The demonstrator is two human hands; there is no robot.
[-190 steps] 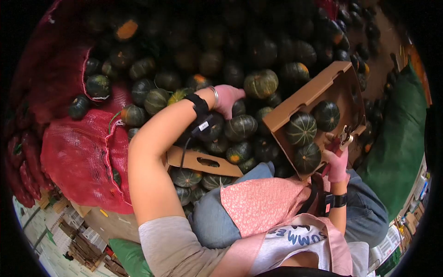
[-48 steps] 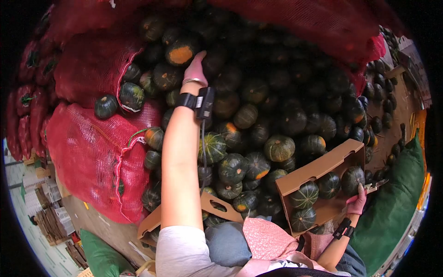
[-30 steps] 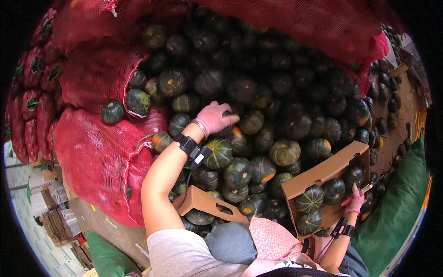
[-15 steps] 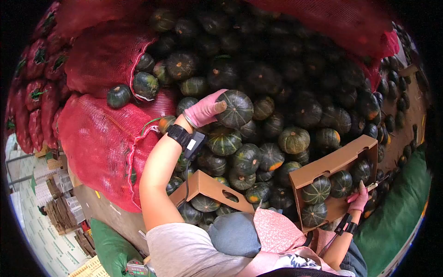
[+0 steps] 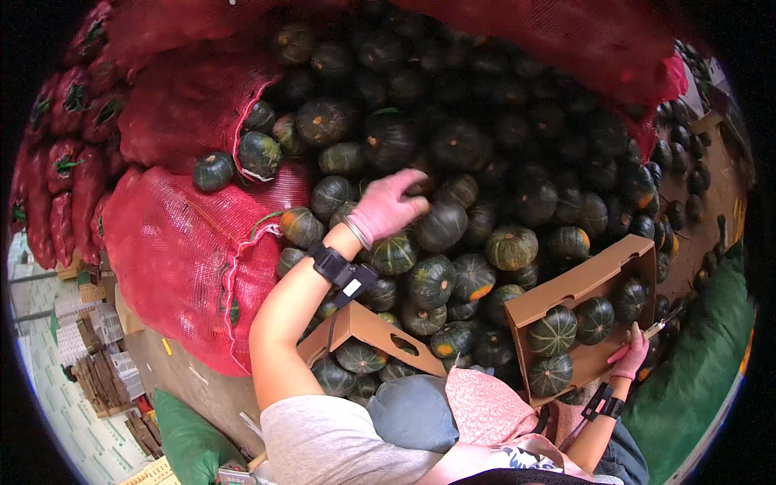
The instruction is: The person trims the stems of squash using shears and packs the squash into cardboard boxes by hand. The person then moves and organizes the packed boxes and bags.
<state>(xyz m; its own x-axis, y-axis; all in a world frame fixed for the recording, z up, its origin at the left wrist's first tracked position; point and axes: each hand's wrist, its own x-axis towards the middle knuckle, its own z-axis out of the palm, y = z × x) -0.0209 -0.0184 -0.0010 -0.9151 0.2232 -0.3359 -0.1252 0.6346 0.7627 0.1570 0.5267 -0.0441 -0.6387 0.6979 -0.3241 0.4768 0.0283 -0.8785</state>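
Observation:
My left hand [image 5: 390, 208], in a pink glove, is above the pile of dark green squashes, fingers apart and holding nothing. Just right of its fingertips lies a round green squash [image 5: 441, 225]. At the lower right, my right hand [image 5: 630, 356], gloved in pink too, is closed around a pair of small clippers [image 5: 664, 322], their blades pointing up and right. That hand is beside an upright-sided cardboard box [image 5: 517, 311] with several striped squashes in it, among them one squash [image 5: 552, 331] near its left side.
Another cardboard box [image 5: 349, 321] with squashes stands near my body. Red mesh sacks [image 5: 178, 267] bulge at the left, and a loose squash [image 5: 213, 171] rests by them. Green sacks [image 5: 695, 364] flank me right and left. Stacked red sacks [image 5: 65, 162] line the far left.
My left hand has let go of the squash it held, which is now among the pile. The hand has shifted slightly right. My right hand still holds the clippers, slightly farther right.

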